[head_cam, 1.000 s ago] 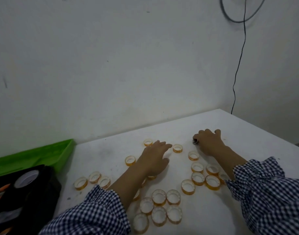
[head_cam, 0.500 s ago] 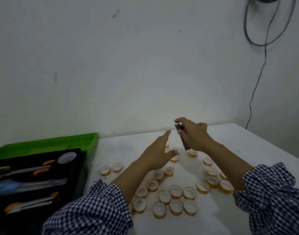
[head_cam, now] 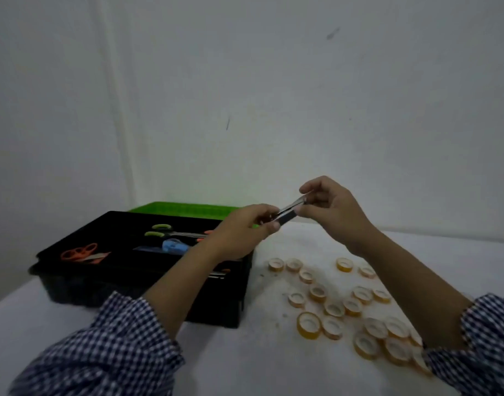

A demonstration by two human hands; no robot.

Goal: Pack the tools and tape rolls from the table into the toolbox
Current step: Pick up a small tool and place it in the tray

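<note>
Your white table (head_cam: 268,370) is scuffed, with dark specks near the middle. The black toolbox (head_cam: 73,284) sits open on its left part, with a green tray (head_cam: 188,208) right behind it. Right of the box you have a loose scatter of small yellow tape rolls (head_cam: 309,324), all lying flat, several touching.
</note>
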